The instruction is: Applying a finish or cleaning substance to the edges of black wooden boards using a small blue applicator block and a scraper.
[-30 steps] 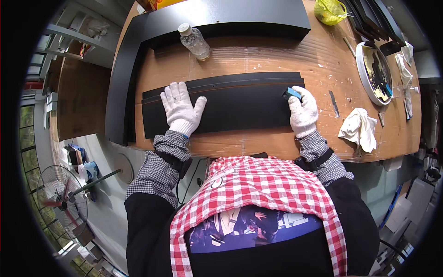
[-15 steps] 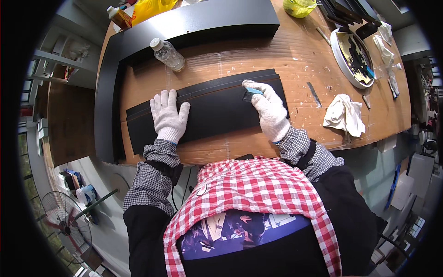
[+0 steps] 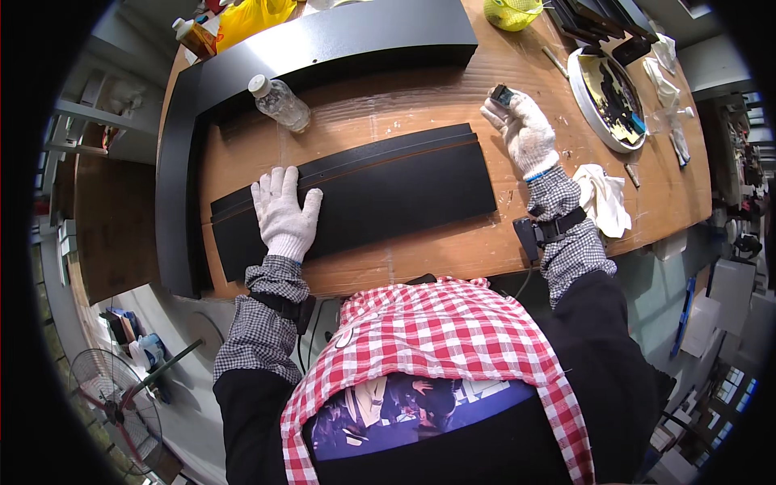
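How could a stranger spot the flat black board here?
On the brown worktable, find the large black L-shaped frame. Within its bend lies the flat black board, the gloved left hand spread on it. Unlike the frame, it bears a thin orange-brown line along its length.

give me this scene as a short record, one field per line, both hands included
left hand: gloved, open, palm down on board
right hand: gloved, holding small dark piece
board: black, long, on brown table
beyond board: clear capped bottle
right side: round tray, white cloth
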`<state>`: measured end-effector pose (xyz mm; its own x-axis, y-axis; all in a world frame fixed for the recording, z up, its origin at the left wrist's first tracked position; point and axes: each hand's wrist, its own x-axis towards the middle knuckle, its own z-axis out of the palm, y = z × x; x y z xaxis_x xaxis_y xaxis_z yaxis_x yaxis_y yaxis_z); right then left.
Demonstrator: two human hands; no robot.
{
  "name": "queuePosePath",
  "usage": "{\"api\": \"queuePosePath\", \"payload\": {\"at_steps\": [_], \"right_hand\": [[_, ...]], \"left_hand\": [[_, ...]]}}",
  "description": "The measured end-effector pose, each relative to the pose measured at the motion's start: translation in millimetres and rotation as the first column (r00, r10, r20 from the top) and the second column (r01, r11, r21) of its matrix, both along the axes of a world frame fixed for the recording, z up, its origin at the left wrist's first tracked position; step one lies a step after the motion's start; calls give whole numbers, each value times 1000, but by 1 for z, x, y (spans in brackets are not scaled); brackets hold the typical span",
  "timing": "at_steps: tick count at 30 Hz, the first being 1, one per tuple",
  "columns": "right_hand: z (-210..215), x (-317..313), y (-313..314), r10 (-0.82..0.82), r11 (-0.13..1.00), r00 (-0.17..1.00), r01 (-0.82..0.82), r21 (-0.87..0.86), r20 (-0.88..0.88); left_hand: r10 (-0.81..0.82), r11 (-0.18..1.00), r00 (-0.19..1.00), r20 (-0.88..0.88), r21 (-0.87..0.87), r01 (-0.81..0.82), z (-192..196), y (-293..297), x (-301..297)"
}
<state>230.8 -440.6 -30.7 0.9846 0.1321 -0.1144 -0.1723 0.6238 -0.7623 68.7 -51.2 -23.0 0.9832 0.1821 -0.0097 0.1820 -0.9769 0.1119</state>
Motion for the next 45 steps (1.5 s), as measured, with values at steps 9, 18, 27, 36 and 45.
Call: {"api": "queuePosePath", "payload": {"at_steps": [9,18,27,36,45], "right_hand": [[14,-4,-4,-55,865,970,-72,-496,-237],[24,-21,-1,59,637,994,-109,-763,-93],[37,-77,-21,-71,370,990,138,-919,120],[51,-93,-37,-126,452,991,92,-887,38],[27,-66,-31,-120,659,992,46,-751,-45]], "left_hand": [[-11,1000,997,74,-6,11,3,2,3],[-55,998,997,53,-8,55,17,-8,-2],[-143,989,984,103,48,139,2,-2,3],[-180,983,972,154,72,170,-5,4,2],[-139,990,967,213,40,133,0,-2,-2]]}}
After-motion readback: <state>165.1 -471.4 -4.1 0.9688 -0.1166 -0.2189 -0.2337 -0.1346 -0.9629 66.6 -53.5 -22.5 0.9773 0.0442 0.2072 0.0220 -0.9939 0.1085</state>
